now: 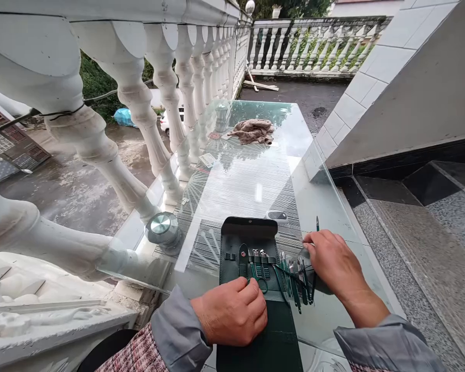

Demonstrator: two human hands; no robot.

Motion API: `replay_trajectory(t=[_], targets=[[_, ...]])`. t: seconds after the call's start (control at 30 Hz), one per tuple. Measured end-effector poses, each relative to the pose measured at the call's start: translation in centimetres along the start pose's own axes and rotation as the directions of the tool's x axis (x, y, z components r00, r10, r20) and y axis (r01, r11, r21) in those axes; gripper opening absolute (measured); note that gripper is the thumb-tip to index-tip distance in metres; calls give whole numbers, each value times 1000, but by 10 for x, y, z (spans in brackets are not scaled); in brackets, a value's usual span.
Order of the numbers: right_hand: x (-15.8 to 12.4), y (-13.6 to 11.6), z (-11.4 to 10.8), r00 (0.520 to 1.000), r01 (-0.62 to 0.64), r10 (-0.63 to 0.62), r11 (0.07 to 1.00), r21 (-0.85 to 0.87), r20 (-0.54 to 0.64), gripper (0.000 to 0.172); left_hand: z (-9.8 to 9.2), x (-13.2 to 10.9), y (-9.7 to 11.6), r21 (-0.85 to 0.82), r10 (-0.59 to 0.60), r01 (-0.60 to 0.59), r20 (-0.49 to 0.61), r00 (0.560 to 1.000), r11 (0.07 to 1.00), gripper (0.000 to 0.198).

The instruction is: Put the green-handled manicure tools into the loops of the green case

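Note:
A dark green manicure case point(232, 240) lies unfolded on the glass table. Nail clippers point(262, 269) and a dark, flat, pointed tool point(243, 258) sit under its straps. My left hand point(234, 312) is closed at the case, its fingers on the green handle of small scissors point(262, 285). Beside the case, several slim green and metal manicure tools point(296, 281) lie in a loose group. My right hand point(335, 258) is closed just right of them. A slim tool with a dark green tip point(317, 223) sticks up past its fingers; the rest is hidden.
A crumpled brown cloth point(251, 131) rests toward the table's far end. Below the glass point(251, 175) stands a round metal-capped support point(165, 232). A dark rounded object point(276, 216) lies beyond the case. White balusters point(132, 103) line the left; stone steps point(422, 248) are right.

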State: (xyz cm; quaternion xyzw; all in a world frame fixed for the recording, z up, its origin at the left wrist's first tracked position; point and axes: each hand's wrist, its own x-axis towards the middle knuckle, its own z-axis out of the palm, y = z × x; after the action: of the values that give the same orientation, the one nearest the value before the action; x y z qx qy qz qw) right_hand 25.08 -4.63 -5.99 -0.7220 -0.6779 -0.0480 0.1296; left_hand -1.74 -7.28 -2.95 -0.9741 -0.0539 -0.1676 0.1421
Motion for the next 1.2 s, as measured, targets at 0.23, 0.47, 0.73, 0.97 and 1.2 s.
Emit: replay_trajectory(t=[0.23,0.47,0.73,0.97,1.2], targets=[[-3,-4,-7,999,-13,12,1000,25,39,10,1,1,0,8,3,-3,2,1000,1000,22],[-4,-5,-8,998,-27,16,985,171,63,11,2,4,1,12,5,-6,15,1000,1000,22],[-2,4,-40,822,-161,556,430,888,-120,37,1,2,2,-24,-76,74,-79,994,997,24],[-33,-67,-45,946,-294,152,25,955,288,32,-7,13,2,-281,-495,449,-119,861,848,18],[-48,-100,-43,893,-449,-87,-127,884,441,26,-8,16,5,-522,-683,552,-81,726,650,25]])
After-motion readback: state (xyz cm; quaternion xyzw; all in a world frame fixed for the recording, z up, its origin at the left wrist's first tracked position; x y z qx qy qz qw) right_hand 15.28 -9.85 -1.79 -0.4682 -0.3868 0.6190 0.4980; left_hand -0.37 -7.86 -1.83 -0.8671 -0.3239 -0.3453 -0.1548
